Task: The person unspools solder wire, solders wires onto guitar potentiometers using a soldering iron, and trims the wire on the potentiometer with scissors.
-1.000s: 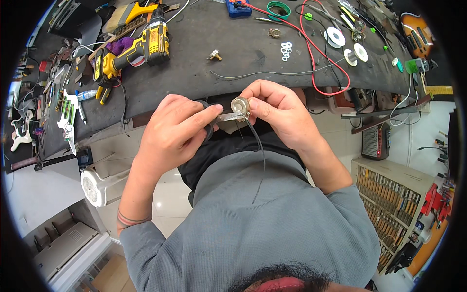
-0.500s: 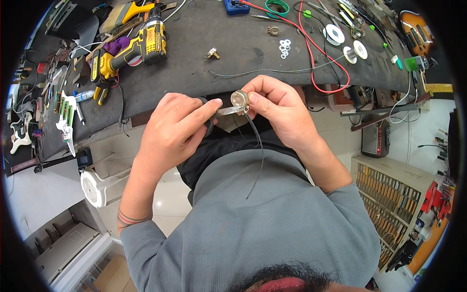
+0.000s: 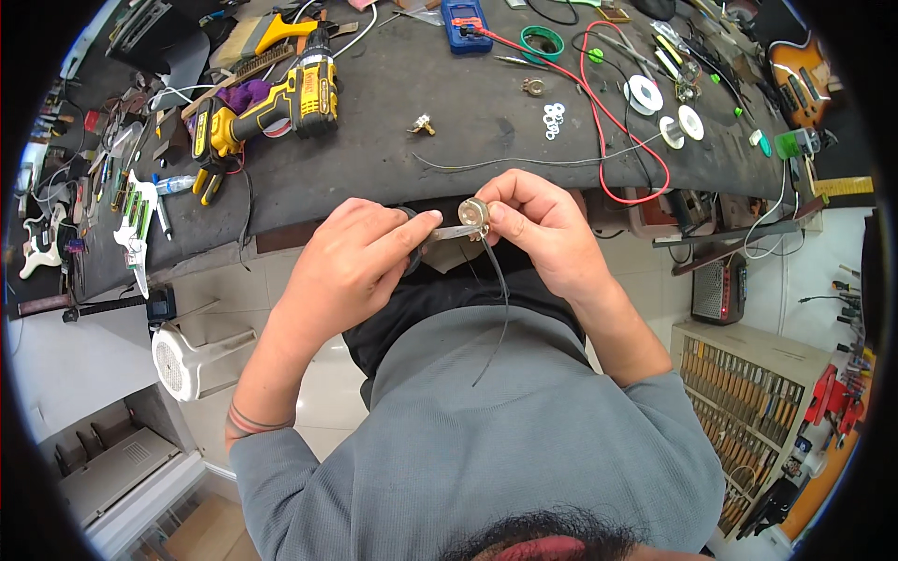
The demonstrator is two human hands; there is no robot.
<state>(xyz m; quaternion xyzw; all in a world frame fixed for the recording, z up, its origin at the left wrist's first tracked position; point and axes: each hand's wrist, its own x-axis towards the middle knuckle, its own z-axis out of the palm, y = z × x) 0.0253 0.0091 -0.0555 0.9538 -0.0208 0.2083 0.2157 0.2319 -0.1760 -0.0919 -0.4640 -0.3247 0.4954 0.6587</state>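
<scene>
My right hand [image 3: 545, 229] pinches a round metal potentiometer [image 3: 473, 211] between thumb and fingers, just beyond the edge of the bench. From its terminals a thin dark wire [image 3: 506, 299] hangs down in front of my grey shirt. My left hand [image 3: 355, 257] is closed around what look like scissors [image 3: 453, 233], with dark handles mostly hidden by the fingers. Their slim metal blades reach right and meet the potentiometer's terminals where the wire joins. Whether the blades grip the wire is too small to tell.
On the dark bench [image 3: 346, 178] lie a yellow-black drill [image 3: 281, 103], a small metal part [image 3: 422, 124], a second potentiometer [image 3: 533, 87] and white washers [image 3: 553, 120]. Red test leads [image 3: 599, 122], wire spools [image 3: 643, 94] and a green tape roll [image 3: 542, 43] sit further right. A tool rack [image 3: 744, 402] stands at right.
The whole view has shifted slightly, so the bench and hands appear lower. Both hands keep their holds, and the blades stay at the potentiometer's terminals.
</scene>
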